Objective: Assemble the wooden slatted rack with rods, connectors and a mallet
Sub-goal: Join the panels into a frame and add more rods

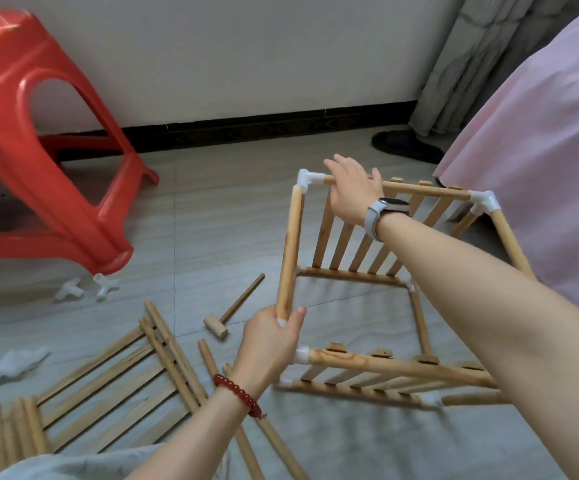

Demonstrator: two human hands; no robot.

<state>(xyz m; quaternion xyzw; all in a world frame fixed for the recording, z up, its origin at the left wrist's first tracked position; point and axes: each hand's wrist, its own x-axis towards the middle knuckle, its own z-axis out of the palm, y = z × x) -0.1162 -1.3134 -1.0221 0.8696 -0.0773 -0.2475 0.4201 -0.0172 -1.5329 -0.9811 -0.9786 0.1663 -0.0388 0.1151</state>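
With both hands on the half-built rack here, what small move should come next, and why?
Probably seat the rod that the left hand grips at its lower end into the white connector just below. The right hand steadies the top rail; the mallet lies on the floor nearby, untouched, for tapping afterwards.

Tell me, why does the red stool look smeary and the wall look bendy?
In the head view, the red stool is motion-blurred at its top edge; the wide-angle lens bends the dark skirting; soft, even light gives faint shadows, no glare; both hands look fairly sharp.
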